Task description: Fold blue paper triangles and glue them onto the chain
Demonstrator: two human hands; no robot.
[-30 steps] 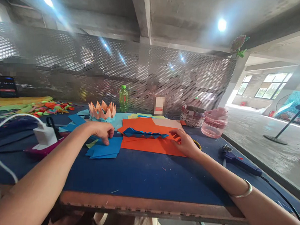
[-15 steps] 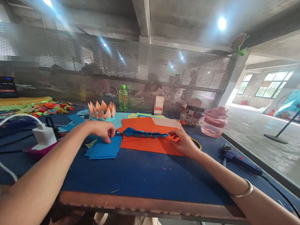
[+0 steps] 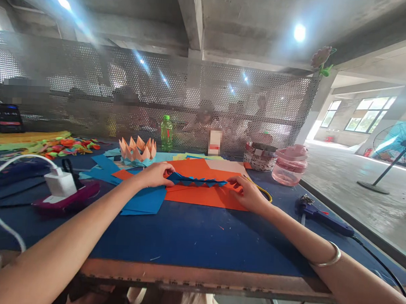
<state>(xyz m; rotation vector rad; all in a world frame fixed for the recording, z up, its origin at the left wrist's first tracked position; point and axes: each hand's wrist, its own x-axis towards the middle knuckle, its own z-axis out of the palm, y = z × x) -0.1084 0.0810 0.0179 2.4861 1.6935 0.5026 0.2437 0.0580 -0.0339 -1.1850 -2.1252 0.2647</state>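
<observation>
A folded blue paper strip [image 3: 198,181] with a zigzag of points lies across orange sheets [image 3: 204,200]. My left hand [image 3: 157,174] is closed at its left end, thumb and fingers pinching the paper. At the right end my right hand [image 3: 245,193] has its fingers curled and its fingertips on the tip of the strip. Partly under my left wrist sits a stack of blue sheets [image 3: 147,201]. A paper crown with peach points [image 3: 137,150] and a light blue base stands behind my left hand.
On the right are a glue gun [image 3: 328,220], a pink jar [image 3: 290,167] and a patterned round container [image 3: 260,156]. A green bottle [image 3: 166,133] stands at the back. Colourful paper scraps [image 3: 68,146], a white charger [image 3: 59,183] and a purple power strip [image 3: 86,195] are left.
My left hand has moved right, from above the blue sheets to the left end of the folded strip. My right hand stays at the right end, almost unmoved.
</observation>
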